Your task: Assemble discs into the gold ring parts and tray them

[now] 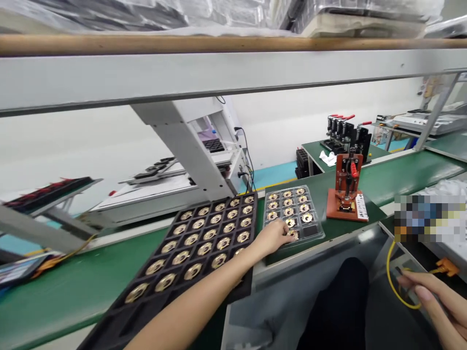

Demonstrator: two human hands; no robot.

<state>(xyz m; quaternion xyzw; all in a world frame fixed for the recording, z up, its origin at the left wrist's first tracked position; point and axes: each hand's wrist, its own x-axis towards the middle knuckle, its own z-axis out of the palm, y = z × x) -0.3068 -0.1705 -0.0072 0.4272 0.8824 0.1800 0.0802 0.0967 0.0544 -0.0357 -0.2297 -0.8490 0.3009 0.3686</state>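
Observation:
My left hand (272, 238) reaches across to a clear plastic tray (317, 228). Its fingertips are closed on a gold ring-shaped metal part (293, 235) in the tray's near row. Several similar gold parts sit in the other pockets, and the near right pocket (309, 231) shows only a dark bottom. Under my left forearm lies a large black tray (178, 272) with rows of gold rings. At the lower right, my right hand (438, 296) is off the bench with thumb and fingers drawn together. Something thin and dark shows at its fingertips, beside a yellow cord (392, 287).
A red-brown clamp fixture (348, 194) with a red handle stands right of the clear tray. Black toggle clamps (343, 131) are on a green table behind. A grey shelf beam (233, 73) crosses overhead. An orange connector (447, 266) is near my right hand.

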